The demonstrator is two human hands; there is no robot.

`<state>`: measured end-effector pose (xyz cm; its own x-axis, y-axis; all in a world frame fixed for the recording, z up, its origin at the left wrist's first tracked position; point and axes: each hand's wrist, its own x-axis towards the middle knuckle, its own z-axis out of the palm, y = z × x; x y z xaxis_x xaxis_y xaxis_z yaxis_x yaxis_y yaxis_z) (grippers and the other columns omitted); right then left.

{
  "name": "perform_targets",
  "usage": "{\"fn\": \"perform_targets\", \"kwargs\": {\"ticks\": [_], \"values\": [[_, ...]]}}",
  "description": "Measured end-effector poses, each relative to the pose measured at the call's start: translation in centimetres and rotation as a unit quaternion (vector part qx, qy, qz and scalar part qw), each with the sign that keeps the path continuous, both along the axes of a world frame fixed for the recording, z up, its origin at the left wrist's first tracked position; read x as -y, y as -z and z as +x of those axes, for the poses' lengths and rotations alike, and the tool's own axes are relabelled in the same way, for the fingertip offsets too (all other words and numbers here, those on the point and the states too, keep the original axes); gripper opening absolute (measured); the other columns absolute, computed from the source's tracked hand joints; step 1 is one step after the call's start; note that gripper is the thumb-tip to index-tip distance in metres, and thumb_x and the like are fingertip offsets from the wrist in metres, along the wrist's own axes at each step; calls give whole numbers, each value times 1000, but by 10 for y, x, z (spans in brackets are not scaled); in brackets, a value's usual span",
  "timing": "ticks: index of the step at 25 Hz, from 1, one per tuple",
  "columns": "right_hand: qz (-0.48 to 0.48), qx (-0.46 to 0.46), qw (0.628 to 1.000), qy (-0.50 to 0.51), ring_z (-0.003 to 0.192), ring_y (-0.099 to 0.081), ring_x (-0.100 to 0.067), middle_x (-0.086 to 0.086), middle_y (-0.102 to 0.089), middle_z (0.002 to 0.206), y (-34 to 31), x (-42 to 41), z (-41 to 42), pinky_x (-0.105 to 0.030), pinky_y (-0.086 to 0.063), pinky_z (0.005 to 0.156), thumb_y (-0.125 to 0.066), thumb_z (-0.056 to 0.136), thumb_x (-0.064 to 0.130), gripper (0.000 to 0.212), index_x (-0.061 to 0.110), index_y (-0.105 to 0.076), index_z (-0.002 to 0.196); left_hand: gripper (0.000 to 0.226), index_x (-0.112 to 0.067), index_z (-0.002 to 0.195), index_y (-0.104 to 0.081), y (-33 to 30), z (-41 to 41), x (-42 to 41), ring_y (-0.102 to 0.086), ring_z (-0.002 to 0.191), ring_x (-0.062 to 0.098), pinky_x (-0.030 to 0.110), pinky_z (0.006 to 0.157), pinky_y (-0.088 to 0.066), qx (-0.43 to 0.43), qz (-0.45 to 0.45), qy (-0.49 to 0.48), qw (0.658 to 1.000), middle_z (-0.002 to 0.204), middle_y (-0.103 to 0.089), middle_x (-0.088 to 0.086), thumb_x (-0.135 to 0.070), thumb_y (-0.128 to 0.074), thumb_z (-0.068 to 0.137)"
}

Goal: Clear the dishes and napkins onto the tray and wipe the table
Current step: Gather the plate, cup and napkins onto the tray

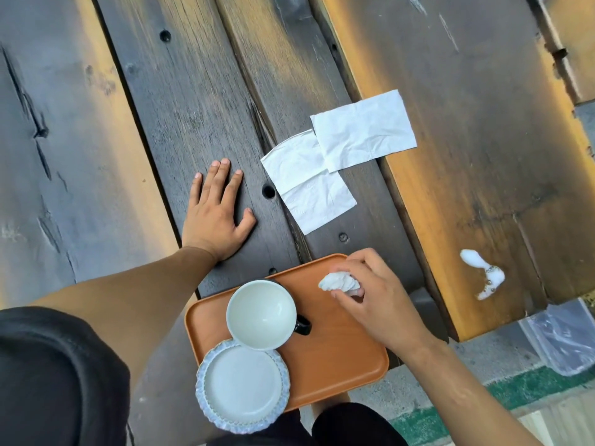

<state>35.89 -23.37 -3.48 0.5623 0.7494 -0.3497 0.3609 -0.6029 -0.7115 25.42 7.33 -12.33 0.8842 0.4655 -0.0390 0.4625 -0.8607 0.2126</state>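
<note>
The worktop [199,91] is a run of broad dark wooden planks with gaps between them, stretching away bare above and to the left, while its near edge runs just under the tray and steps down on the right to a pale floor with a green strip [531,387]; a clear plastic sheet [563,342] hangs past that right edge. The orange tray [338,349] sits at the near edge, its near corner overhanging toward the person, with open tray surface on its right half. On the tray's left side stands a dark cup [261,314] with a pale inside, its handle pointing right, and just nearer, touching or overlapping it from this view, a round plate [242,384] with a ruffled blue rim that reaches past the tray's near edge. Two flat white napkins [335,159] lie overlapped on the planks beyond the tray, between the two hands and well apart from both. A white spill [483,273] marks the plank to the right, near the worktop's edge. The left hand [216,214] lies flat on a plank left of the napkins, fingers straight and spread, holding nothing. The right hand [370,294] hovers over the tray's far right corner, fingers and thumb pinching a crumpled napkin [339,282]
</note>
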Motion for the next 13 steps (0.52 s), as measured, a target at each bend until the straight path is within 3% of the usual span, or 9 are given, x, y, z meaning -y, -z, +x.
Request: {"fn": "perform_targets", "kwargs": {"ticks": [3,5,7,13], "values": [[11,2,999,-49,100,-51,-2,9,-49,111,8,8,-23,-13,-43,87,-80,85,18,34,21,-70,117,75,-10,158,-37,1,1,0,-21,158,33,55,129,-11,3,3,2,1000,169,-27,17,-46,-44,93],[15,25,997,-67,100,-53,-5,6,-53,109,10,10,-33,-17,-44,89,-78,85,15,35,18,-69,118,75,-10,158,-36,1,1,0,-20,159,32,55,129,-11,1,2,3,1000,169,-26,17,-46,-43,93],[23,52,996,-63,101,-54,-10,3,-56,109,12,8,-38,-21,-45,90,-77,85,11,35,16,-68,118,75,-10,158,-35,0,1,0,-19,159,32,55,129,-10,0,0,2,1000,170,-25,17,-46,-43,93],[-16,72,995,-60,107,-51,-9,7,-57,112,25,4,-36,-16,-39,93,-77,83,5,39,17,-66,119,75,-11,159,-35,1,1,-1,-19,159,32,55,129,-10,1,-1,-2,1000,170,-25,16,-47,-43,93]]}}
